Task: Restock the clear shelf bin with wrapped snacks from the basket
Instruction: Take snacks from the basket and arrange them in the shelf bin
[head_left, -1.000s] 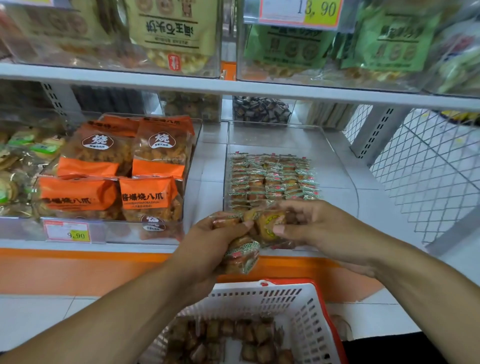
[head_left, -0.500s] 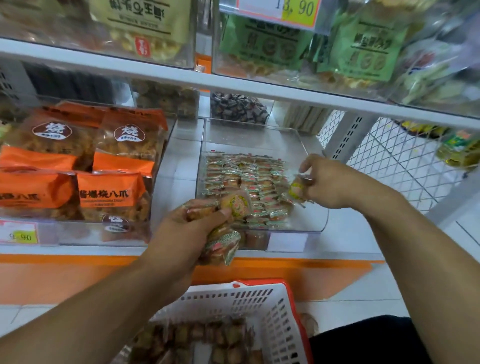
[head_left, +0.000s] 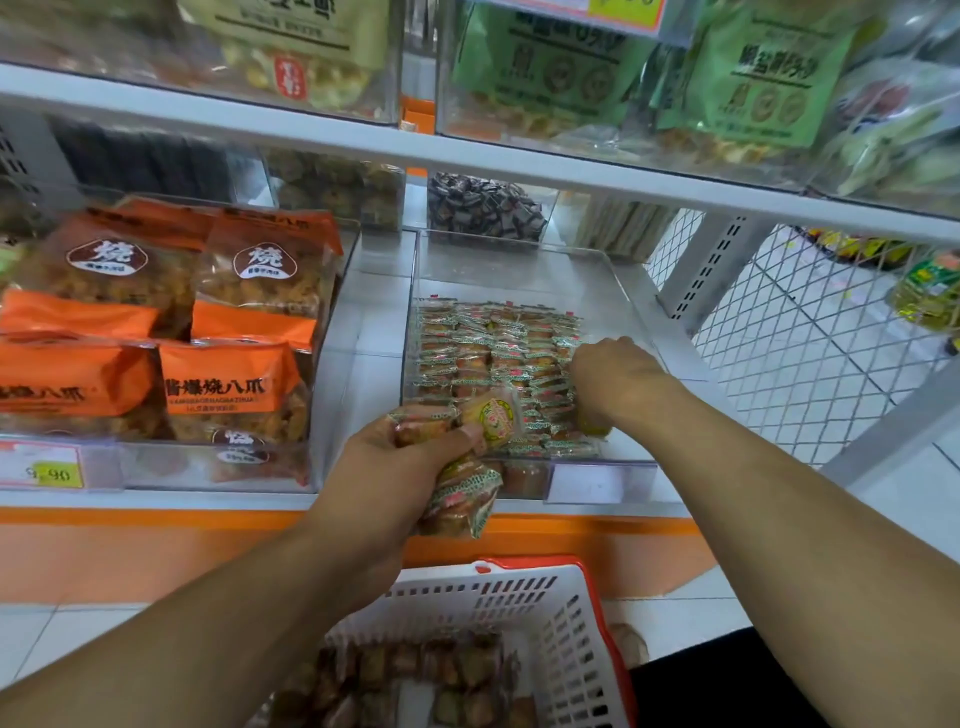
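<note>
The clear shelf bin (head_left: 618, 291) sits on the lower shelf, holding neat rows of small wrapped snacks (head_left: 488, 348). My left hand (head_left: 395, 467) hovers at the bin's front edge, closed on a bunch of wrapped snacks (head_left: 467, 483), one with a yellow round label sticking up. My right hand (head_left: 613, 379) reaches down into the bin at the right end of the rows, palm down, with a wrapped snack (head_left: 592, 428) showing beneath it. Below stands the white basket (head_left: 561, 623) with a red rim, holding more wrapped snacks (head_left: 415, 675).
Orange snack bags (head_left: 208, 364) fill the bin to the left. An upper shelf (head_left: 467, 156) with green bags overhangs the bin. Dark wrapped candies (head_left: 483, 208) sit behind it. A white wire mesh panel (head_left: 805, 338) stands to the right.
My right hand has gone lower and nearer to the front right of the rows with its snack. My left hand keeps its bunch in about the same spot.
</note>
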